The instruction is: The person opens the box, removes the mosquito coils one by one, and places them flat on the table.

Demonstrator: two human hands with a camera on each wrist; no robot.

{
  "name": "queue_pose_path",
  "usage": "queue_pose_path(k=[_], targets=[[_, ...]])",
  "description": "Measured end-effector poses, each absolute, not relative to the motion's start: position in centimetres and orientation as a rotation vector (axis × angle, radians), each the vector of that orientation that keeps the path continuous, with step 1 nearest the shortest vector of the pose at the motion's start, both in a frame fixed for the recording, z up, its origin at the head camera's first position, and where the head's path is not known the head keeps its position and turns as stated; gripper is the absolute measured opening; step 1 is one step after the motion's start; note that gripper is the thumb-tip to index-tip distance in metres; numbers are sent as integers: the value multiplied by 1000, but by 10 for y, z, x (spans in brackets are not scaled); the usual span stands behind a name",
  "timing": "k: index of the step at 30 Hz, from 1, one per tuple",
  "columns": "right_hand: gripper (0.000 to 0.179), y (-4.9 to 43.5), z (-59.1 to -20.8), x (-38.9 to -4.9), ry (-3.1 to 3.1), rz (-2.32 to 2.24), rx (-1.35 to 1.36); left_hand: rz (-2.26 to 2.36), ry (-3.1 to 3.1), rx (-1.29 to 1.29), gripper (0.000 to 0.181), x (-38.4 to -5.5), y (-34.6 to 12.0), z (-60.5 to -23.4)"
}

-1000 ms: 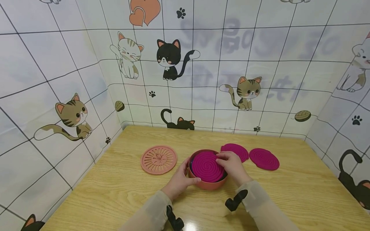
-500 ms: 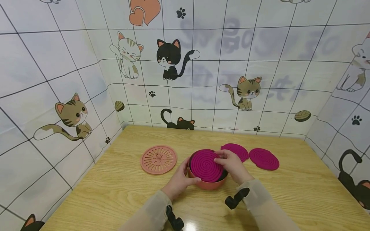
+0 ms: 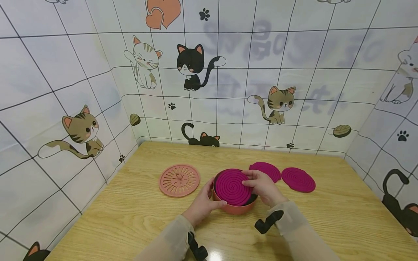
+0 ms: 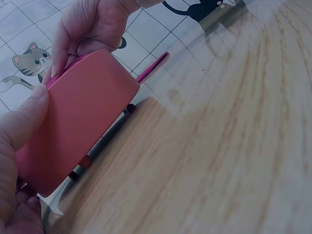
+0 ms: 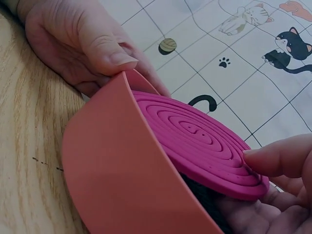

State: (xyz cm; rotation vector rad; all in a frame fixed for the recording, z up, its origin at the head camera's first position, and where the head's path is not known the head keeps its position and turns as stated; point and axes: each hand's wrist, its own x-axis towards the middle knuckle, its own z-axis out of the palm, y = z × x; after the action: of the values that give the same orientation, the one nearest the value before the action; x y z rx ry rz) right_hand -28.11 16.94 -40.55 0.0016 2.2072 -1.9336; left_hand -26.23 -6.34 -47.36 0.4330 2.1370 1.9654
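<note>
A round coral-coloured holder (image 3: pixel 239 209) with a dark inside stands on the table in front of me. My left hand (image 3: pixel 203 203) grips its left side, thumb at the near rim and fingers round the back. My right hand (image 3: pixel 263 187) pinches the right edge of a magenta coaster (image 3: pixel 233 187) with spiral ridges. In the right wrist view the coaster (image 5: pixel 195 141) lies tilted in the mouth of the holder, its far side down inside and its pinched edge raised above the rim. Small dark feet (image 4: pixel 74 175) show under the holder in the left wrist view.
Two more magenta coasters, one (image 3: pixel 266 170) partly behind my right hand and one (image 3: pixel 298 179) to its right, lie on the wooden table (image 3: pixel 130 224). A slotted coral lid (image 3: pixel 179 180) lies to the left. Cat-patterned sheets (image 3: pixel 228 83) stand round the back and sides.
The coaster has shifted slightly left within the holder, baring more of the dark inside at right. My right hand stays pinching its edge. The left hand has not moved.
</note>
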Motion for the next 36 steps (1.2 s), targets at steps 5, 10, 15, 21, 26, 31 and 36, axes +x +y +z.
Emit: queue_pose_path(k=[5, 10, 15, 21, 26, 31, 36], targets=[[51, 171, -404, -282, 2180, -1893, -37, 1968, 2131, 436, 101, -263, -64, -474], [56, 172, -404, -282, 2154, -1891, -75, 1965, 2135, 433, 101, -263, -64, -475], [56, 175, -407, -283, 2103, -1948, -67, 1965, 2139, 435, 101, -264, -63, -476], [54, 181, -410, -284, 2058, -2011, -50, 1972, 2140, 461, 100, -266, -63, -478], [53, 189, -411, -286, 2000, -2096, -17, 1970, 2129, 460, 102, -267, -64, -479], [51, 205, -408, -287, 1907, -2201, 26, 1982, 2107, 456, 103, -266, -64, -477], [48, 228, -404, -289, 1821, -2288, 63, 1956, 2138, 439, 104, -266, -64, -478]])
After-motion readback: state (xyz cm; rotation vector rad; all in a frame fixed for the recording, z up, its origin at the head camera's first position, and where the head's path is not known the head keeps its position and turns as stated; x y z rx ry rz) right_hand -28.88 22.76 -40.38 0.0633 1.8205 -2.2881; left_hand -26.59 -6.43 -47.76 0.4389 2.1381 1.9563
